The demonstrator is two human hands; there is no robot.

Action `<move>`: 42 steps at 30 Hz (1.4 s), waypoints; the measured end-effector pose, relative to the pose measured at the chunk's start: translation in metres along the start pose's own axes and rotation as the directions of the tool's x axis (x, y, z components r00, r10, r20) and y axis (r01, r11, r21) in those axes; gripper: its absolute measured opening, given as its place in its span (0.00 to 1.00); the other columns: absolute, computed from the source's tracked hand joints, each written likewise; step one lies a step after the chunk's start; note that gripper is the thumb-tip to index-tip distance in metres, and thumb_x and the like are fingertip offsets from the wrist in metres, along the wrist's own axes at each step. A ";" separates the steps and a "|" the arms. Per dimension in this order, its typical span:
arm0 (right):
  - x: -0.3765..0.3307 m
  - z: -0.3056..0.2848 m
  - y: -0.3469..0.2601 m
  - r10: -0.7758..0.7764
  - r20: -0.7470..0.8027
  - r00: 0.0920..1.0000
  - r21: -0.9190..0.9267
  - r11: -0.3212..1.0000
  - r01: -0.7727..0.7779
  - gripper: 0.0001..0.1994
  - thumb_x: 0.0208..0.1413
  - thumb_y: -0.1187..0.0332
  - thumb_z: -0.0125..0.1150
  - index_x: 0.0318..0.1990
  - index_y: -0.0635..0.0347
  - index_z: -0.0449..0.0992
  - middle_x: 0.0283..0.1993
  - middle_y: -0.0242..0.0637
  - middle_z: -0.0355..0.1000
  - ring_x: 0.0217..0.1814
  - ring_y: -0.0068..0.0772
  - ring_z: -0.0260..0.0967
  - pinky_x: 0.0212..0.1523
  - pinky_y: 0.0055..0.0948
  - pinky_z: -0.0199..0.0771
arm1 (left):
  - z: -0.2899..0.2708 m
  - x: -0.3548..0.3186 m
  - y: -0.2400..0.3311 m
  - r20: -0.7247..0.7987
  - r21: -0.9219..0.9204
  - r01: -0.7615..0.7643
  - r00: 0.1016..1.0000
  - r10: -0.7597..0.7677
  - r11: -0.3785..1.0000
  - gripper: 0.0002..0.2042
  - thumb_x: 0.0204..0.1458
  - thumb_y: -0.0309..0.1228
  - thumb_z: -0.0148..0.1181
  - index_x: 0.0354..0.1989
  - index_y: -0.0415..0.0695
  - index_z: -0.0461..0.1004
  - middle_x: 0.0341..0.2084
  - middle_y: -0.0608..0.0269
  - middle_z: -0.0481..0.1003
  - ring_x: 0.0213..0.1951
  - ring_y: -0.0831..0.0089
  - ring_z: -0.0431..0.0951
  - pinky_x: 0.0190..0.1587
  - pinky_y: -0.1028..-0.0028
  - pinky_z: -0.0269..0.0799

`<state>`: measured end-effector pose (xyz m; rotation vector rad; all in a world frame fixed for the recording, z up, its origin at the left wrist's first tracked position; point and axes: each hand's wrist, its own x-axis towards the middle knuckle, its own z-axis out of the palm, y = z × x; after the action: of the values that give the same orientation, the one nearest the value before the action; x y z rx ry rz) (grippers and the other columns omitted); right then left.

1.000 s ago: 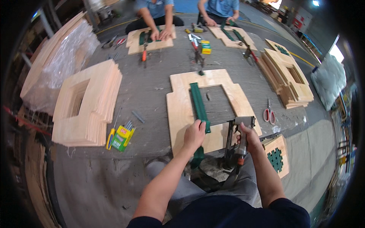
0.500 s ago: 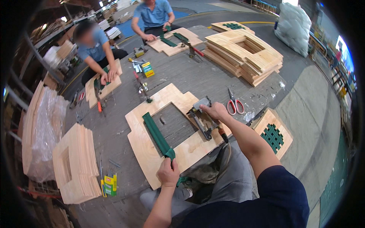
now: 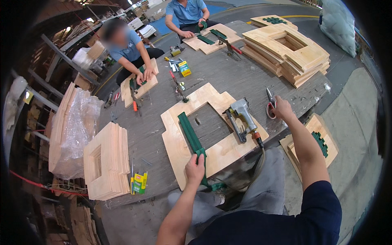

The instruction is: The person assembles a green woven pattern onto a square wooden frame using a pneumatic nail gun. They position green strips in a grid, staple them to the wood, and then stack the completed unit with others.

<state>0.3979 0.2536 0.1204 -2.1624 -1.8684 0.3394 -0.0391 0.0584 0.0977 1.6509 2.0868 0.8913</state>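
A notched plywood panel (image 3: pixel 222 158) with a square opening lies on the table in front of me. Green webbing (image 3: pixel 188 130) runs along the left side of that opening. My left hand (image 3: pixel 195 170) is closed on the webbing at the panel's near edge, and the loose end hangs below. My right hand (image 3: pixel 283 109) is at the red handles of the scissors (image 3: pixel 269 98), its fingers closed about them; the blades point away from me. A pneumatic staple gun (image 3: pixel 241 115) rests by itself on the panel's right side, its hose trailing toward my lap.
Stacked panels (image 3: pixel 281 49) stand far right, more (image 3: pixel 107 163) at left. Staple boxes (image 3: pixel 140 183) and a screwdriver (image 3: pixel 132 173) lie near left. Two people (image 3: pixel 130 53) work across the table. A panel with woven green webbing (image 3: pixel 319 143) sits beside my right leg.
My right hand has let go of the staple gun, leaving it on the panel, and moved right to the scissors. My left hand keeps hold of the webbing. The whole view has shifted.
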 end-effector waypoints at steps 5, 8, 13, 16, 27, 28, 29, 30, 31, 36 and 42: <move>-0.002 -0.022 0.014 0.115 0.054 0.992 0.135 0.983 -0.122 0.33 0.49 0.70 0.67 0.65 0.64 0.68 0.41 0.56 0.80 0.41 0.49 0.81 0.41 0.46 0.82 | -0.023 0.042 0.021 0.561 -0.732 0.632 0.771 -0.301 0.255 0.12 0.69 0.38 0.53 0.39 0.43 0.75 0.28 0.64 0.80 0.29 0.70 0.78 0.34 0.68 0.75; -0.017 -0.046 -0.014 0.081 0.318 0.945 0.648 0.709 -0.278 0.35 0.49 0.73 0.66 0.68 0.65 0.67 0.38 0.50 0.78 0.33 0.36 0.79 0.33 0.40 0.81 | -0.042 0.044 0.003 0.609 -0.743 0.659 0.739 -0.290 0.118 0.10 0.68 0.37 0.55 0.42 0.44 0.75 0.28 0.64 0.78 0.30 0.71 0.78 0.35 0.70 0.76; -0.082 -0.041 -0.074 -0.396 0.340 0.853 0.779 0.627 -0.019 0.32 0.49 0.71 0.69 0.65 0.61 0.71 0.36 0.42 0.78 0.33 0.30 0.77 0.33 0.34 0.79 | -0.039 0.057 0.002 0.606 -0.735 0.671 0.717 -0.346 0.103 0.09 0.68 0.37 0.57 0.41 0.43 0.74 0.28 0.67 0.76 0.26 0.74 0.75 0.32 0.72 0.74; -0.121 -0.031 -0.121 -0.574 0.351 0.740 0.562 0.761 0.323 0.26 0.50 0.60 0.74 0.56 0.54 0.76 0.41 0.44 0.79 0.40 0.41 0.80 0.41 0.39 0.80 | -0.039 0.061 -0.002 0.601 -0.726 0.678 0.705 -0.377 0.110 0.09 0.67 0.37 0.59 0.39 0.44 0.74 0.26 0.69 0.75 0.26 0.78 0.75 0.30 0.74 0.72; -0.130 0.021 -0.196 -0.823 0.440 0.359 0.055 0.424 0.904 0.29 0.56 0.43 0.65 0.55 0.55 0.73 0.44 0.44 0.73 0.46 0.49 0.77 0.49 0.50 0.70 | -0.047 0.056 -0.004 0.629 -0.690 0.698 0.709 -0.318 0.192 0.08 0.65 0.37 0.60 0.38 0.47 0.76 0.26 0.70 0.76 0.25 0.79 0.73 0.28 0.76 0.69; -0.130 0.024 -0.199 -0.821 0.447 0.354 0.050 0.419 0.907 0.29 0.56 0.43 0.65 0.55 0.55 0.73 0.45 0.44 0.73 0.46 0.49 0.77 0.50 0.50 0.70 | -0.048 0.054 -0.002 0.624 -0.693 0.693 0.715 -0.316 0.199 0.08 0.65 0.37 0.60 0.38 0.47 0.76 0.25 0.70 0.76 0.24 0.79 0.73 0.27 0.76 0.69; -0.128 0.029 -0.202 -0.818 0.457 0.349 0.047 0.415 0.909 0.28 0.56 0.44 0.65 0.54 0.55 0.73 0.45 0.44 0.74 0.46 0.48 0.77 0.50 0.50 0.70 | -0.049 0.052 0.002 0.612 -0.693 0.688 0.719 -0.329 0.215 0.09 0.65 0.38 0.60 0.37 0.47 0.76 0.24 0.70 0.75 0.24 0.79 0.72 0.27 0.77 0.68; -0.126 0.035 -0.202 -0.811 0.467 0.352 0.039 0.416 0.908 0.28 0.56 0.44 0.65 0.54 0.55 0.73 0.46 0.44 0.74 0.47 0.48 0.77 0.51 0.50 0.70 | -0.048 0.050 0.009 0.604 -0.690 0.685 0.723 -0.336 0.233 0.09 0.65 0.39 0.60 0.36 0.47 0.76 0.23 0.71 0.74 0.23 0.79 0.72 0.27 0.77 0.68; -0.123 0.040 -0.201 -0.839 0.436 0.327 0.050 0.385 0.922 0.26 0.56 0.45 0.65 0.53 0.54 0.74 0.45 0.44 0.74 0.46 0.49 0.77 0.49 0.49 0.71 | -0.049 0.049 0.016 0.597 -0.687 0.682 0.726 -0.342 0.251 0.10 0.65 0.39 0.61 0.36 0.47 0.75 0.21 0.71 0.73 0.22 0.79 0.71 0.26 0.77 0.67; -0.107 0.048 -0.197 -0.873 0.416 0.255 0.165 0.348 0.923 0.21 0.55 0.50 0.66 0.49 0.53 0.77 0.40 0.44 0.75 0.41 0.52 0.78 0.41 0.49 0.77 | -0.060 0.037 0.013 0.592 -0.685 0.666 0.745 -0.307 0.296 0.11 0.66 0.38 0.60 0.35 0.44 0.79 0.23 0.70 0.75 0.24 0.79 0.72 0.28 0.76 0.69; -0.117 0.049 -0.221 -0.931 0.314 0.188 0.186 0.254 0.949 0.20 0.54 0.51 0.68 0.48 0.53 0.77 0.36 0.44 0.75 0.36 0.54 0.78 0.35 0.49 0.78 | -0.060 0.028 0.006 0.579 -0.705 0.634 0.773 -0.259 0.319 0.12 0.67 0.38 0.59 0.38 0.42 0.79 0.25 0.70 0.76 0.25 0.80 0.73 0.29 0.77 0.70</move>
<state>0.1594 0.1707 0.1514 -0.5002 -3.0024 0.4019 -0.0784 0.0703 0.1498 0.5088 1.2556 1.0644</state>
